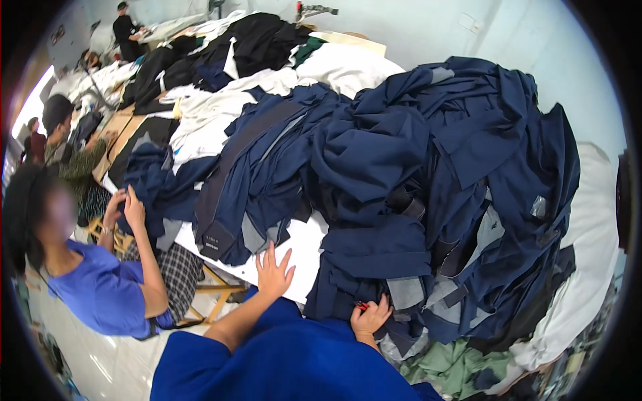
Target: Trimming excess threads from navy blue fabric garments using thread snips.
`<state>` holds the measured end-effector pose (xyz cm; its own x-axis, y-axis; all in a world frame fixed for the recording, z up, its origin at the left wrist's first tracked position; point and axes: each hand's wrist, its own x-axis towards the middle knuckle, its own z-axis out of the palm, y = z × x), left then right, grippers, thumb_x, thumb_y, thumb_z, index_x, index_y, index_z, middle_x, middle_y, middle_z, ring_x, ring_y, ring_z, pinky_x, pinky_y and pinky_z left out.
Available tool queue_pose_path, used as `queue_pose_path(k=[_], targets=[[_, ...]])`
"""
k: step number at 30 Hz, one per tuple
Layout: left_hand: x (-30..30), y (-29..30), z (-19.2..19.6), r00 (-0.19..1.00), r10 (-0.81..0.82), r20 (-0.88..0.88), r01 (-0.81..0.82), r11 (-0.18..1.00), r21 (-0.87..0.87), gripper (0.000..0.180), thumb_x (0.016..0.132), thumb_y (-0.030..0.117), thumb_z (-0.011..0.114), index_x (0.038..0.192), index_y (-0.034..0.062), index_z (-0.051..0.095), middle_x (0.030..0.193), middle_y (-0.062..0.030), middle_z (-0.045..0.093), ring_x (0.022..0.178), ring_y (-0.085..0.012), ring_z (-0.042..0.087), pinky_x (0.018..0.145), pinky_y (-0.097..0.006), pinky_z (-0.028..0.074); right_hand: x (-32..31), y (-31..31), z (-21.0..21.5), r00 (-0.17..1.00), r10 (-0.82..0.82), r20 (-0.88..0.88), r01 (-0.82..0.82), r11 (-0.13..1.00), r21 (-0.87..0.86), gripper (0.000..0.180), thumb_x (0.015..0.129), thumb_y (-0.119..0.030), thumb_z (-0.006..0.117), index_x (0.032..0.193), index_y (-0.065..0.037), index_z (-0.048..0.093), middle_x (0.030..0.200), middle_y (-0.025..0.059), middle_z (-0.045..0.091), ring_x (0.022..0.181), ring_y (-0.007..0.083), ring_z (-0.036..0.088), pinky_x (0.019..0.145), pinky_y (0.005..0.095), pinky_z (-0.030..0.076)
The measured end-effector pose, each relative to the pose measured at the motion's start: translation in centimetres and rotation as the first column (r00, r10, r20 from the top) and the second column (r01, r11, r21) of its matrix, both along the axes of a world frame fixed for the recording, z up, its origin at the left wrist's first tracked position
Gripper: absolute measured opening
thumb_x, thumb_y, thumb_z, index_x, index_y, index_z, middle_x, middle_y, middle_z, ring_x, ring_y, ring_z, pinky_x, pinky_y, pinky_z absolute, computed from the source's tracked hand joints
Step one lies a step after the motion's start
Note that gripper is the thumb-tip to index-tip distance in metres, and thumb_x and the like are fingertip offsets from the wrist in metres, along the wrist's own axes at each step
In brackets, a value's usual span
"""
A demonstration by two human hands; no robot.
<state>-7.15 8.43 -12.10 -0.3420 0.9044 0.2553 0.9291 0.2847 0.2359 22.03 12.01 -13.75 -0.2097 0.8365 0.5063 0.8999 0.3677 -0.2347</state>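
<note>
My left hand (pixel 273 273) lies with fingers spread on the white tabletop (pixel 309 248), its fingertips beside the lower edge of a navy garment (pixel 267 180) with a dark band along it. Nothing is in that hand. My right hand (pixel 372 318) is closed round a small red and black tool (pixel 362 306), mostly hidden by the fingers. It rests against a folded navy garment (pixel 374 247) with grey patches at the near edge of the table. Behind and to the right rises a big heap of navy garments (pixel 488 127).
Close on my left sits a person in a purple top (pixel 100 287), hands at navy cloth. White cloth (pixel 348 67) and black garments (pixel 257 43) cover the far table. Light green cloth (pixel 445 364) lies low at right, near a large white sack (pixel 588 254). Other people work farther back.
</note>
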Motion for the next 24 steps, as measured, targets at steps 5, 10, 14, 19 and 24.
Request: queue_pose_path(k=[5, 10, 14, 19, 24], targets=[[0.4, 0.3, 0.0, 0.997, 0.064, 0.031, -0.066, 0.995, 0.074, 0.069, 0.082, 0.034, 0.06, 0.14, 0.0116, 0.03, 0.143, -0.0267, 0.019, 0.127, -0.0397, 0.029, 0.102, -0.06, 0.018, -0.2, 0.1, -0.2, 1.0, -0.002, -0.021, 0.002, 1.0, 0.019, 0.024, 0.074, -0.026, 0.06, 0.085, -0.006, 0.051, 0.123, 0.0242, 0.046, 0.116, 0.0412, 0.042, 0.095, 0.06, 0.029], [2.3, 6.8, 4.4, 0.954, -0.07, 0.293, -0.073, 0.891, 0.449, 0.085, 0.077, 0.036, 0.066, 0.143, 0.0065, 0.02, 0.141, -0.0333, 0.014, 0.127, -0.0464, 0.024, 0.101, -0.056, 0.019, 0.1, -0.3, -0.5, 0.999, 0.03, -0.024, -0.028, 0.998, 0.062, 0.025, 0.077, -0.026, 0.059, 0.089, -0.009, 0.045, 0.123, 0.0235, 0.047, 0.114, 0.0413, 0.045, 0.093, 0.0607, 0.032], [1.3, 18.8, 9.8, 0.919, -0.144, 0.367, -0.149, 0.736, 0.66, 0.072, 0.083, 0.037, 0.06, 0.139, 0.0072, 0.026, 0.133, -0.0372, 0.028, 0.118, -0.0496, 0.039, 0.095, -0.047, 0.037, 0.5, -0.3, -0.2, 0.998, 0.069, 0.003, -0.069, 0.995, 0.075, 0.024, 0.079, -0.026, 0.057, 0.09, -0.008, 0.045, 0.124, 0.024, 0.047, 0.114, 0.0416, 0.045, 0.093, 0.0599, 0.032], [1.5, 22.5, 13.7, 0.877, -0.216, 0.429, 0.076, 0.945, 0.319, 0.059, 0.09, 0.043, 0.044, 0.139, 0.0138, 0.031, 0.135, -0.0295, 0.037, 0.12, -0.0429, 0.043, 0.1, -0.048, 0.034, 0.4, -0.1, -0.4, 0.998, 0.066, 0.003, -0.066, 0.995, 0.077, 0.028, 0.078, -0.024, 0.059, 0.092, -0.005, 0.044, 0.125, 0.0245, 0.046, 0.114, 0.0425, 0.044, 0.095, 0.0586, 0.032], [-8.3, 16.9, 12.9, 0.96, -0.074, 0.272, -0.138, 0.717, 0.683, 0.042, 0.084, 0.025, 0.056, 0.122, 0.0076, 0.049, 0.111, -0.0188, 0.059, 0.096, -0.0379, 0.057, 0.083, -0.044, 0.045, 0.2, 0.1, -0.2, 0.997, 0.077, 0.007, -0.078, 0.988, 0.136, 0.025, 0.081, -0.023, 0.057, 0.091, -0.005, 0.045, 0.122, 0.0269, 0.047, 0.112, 0.0432, 0.045, 0.093, 0.0594, 0.033]])
